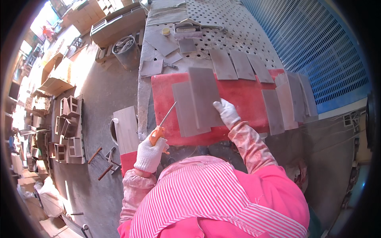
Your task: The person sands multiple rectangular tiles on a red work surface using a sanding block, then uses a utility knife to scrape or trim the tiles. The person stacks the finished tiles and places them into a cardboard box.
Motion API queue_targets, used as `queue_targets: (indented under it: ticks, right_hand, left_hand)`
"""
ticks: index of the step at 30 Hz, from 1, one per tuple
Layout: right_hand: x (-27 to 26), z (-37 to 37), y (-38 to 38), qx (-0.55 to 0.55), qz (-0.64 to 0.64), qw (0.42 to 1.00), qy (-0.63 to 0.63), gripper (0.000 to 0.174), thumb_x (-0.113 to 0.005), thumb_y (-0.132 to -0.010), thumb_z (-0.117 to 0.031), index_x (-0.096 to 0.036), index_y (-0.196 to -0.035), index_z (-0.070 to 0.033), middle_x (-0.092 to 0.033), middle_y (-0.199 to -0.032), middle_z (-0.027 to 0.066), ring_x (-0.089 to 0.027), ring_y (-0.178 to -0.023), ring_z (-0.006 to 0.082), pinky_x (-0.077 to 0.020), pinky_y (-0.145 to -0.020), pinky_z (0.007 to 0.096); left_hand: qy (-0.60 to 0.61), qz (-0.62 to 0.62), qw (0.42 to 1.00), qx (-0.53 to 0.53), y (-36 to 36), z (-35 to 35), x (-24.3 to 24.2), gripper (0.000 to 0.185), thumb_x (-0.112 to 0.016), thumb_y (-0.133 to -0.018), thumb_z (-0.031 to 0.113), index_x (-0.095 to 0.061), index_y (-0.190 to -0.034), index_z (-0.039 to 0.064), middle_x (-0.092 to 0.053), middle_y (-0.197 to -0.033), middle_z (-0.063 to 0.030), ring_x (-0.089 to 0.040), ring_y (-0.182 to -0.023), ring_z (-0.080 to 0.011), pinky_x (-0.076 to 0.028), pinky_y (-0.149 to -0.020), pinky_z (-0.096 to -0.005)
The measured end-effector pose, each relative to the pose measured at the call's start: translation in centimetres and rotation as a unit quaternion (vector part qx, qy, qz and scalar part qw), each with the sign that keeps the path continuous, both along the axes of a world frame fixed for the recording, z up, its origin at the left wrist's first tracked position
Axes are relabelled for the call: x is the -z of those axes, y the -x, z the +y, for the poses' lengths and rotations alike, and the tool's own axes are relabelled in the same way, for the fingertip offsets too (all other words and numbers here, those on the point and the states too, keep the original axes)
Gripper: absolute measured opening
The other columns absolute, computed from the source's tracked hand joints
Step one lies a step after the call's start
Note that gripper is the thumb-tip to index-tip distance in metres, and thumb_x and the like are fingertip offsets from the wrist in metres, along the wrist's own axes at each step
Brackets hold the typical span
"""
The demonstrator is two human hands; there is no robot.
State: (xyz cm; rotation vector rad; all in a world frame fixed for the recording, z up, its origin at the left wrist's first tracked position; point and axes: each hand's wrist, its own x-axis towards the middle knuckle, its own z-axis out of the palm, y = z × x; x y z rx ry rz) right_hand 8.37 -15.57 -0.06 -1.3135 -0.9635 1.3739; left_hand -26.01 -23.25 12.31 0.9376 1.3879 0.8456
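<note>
My left hand (149, 156), in a white knitted glove, grips an orange-handled tool (157, 135). Its slim metal shaft points up and away, the tip near the left edge of a flat grey panel (182, 104); whether it touches cannot be told. A second grey panel (205, 92) lies partly over that one, perhaps slightly raised. The gloved fingers of my right hand (228, 113) hold its right edge, thumb on top. Beneath both panels a red cloth (242, 111) covers the near part of the worktable.
Several grey panels (223, 64) lie at the cloth's far edge, and more (293, 98) overlap at right. Beyond is a perforated tabletop (238, 26) beside a blue slotted panel (321, 53). Left on the floor stand a filled bucket (127, 56) and hollow box-like pieces (70, 128).
</note>
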Motion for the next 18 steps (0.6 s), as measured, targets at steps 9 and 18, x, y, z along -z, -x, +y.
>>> queue_targets:
  ticks: [9,18]
  right_hand:
    - [1.1,-0.5,5.2,-0.03,-0.54,0.837,0.088,0.076,-0.071,-0.096,-0.06,-0.055,-0.155,-0.015,-0.069,-0.137,0.0189,-0.069,-0.123,0.0373,-0.0557,-0.101,0.0483]
    - [1.9,-4.9,-5.1,0.279,-0.507,0.815,0.025,0.057,-0.082,-0.089,-0.051,-0.072,-0.126,-0.008,-0.071,-0.12,0.0189,-0.069,-0.112,0.0397,-0.0552,-0.096,0.0509]
  left_hand:
    - [0.044,0.066,0.995,0.065,-0.2,-1.0,2.1,0.04,-0.067,-0.102,0.011,-0.066,-0.141,0.0,-0.071,-0.096,-0.0071,-0.071,-0.084,-0.016,-0.063,-0.072,-0.0328]
    - [0.039,0.019,0.996,0.082,-2.2,-0.3,3.1,0.038,-0.066,-0.1,0.007,-0.068,-0.138,-0.002,-0.069,-0.094,-0.0046,-0.068,-0.08,-0.0124,-0.063,-0.068,-0.0305]
